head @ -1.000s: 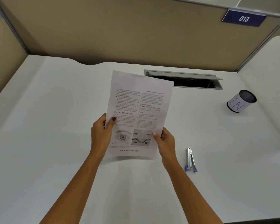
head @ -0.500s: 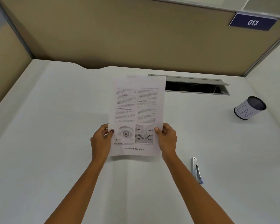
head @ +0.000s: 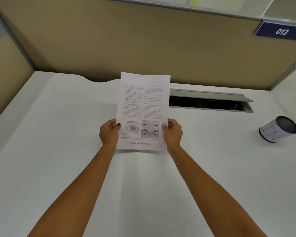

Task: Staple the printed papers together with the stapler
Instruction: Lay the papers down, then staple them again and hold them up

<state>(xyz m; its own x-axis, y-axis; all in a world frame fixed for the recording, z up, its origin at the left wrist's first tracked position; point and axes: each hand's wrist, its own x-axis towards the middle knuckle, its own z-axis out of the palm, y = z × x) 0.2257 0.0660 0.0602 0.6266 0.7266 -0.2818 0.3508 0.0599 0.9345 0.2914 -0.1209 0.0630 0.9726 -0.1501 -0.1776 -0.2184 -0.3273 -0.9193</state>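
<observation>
both hands, left (head: pixel 109 134) and right (head: pixel 172 133), pinch the white printed paper sheets (head: pixel 143 110) upright at 12 o'clock over the white desk (head: pixel 58 151). nothing's stapled yet, and no stapler in view.

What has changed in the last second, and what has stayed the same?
The printed papers turned from a tilt to square and upright in front of the person. The stapler, which lay on the desk beside the right forearm, is no longer in view; the camera seems to have tilted up. Both the left hand and the right hand still grip the papers' lower edges. The labelled cup remains on the desk.
</observation>
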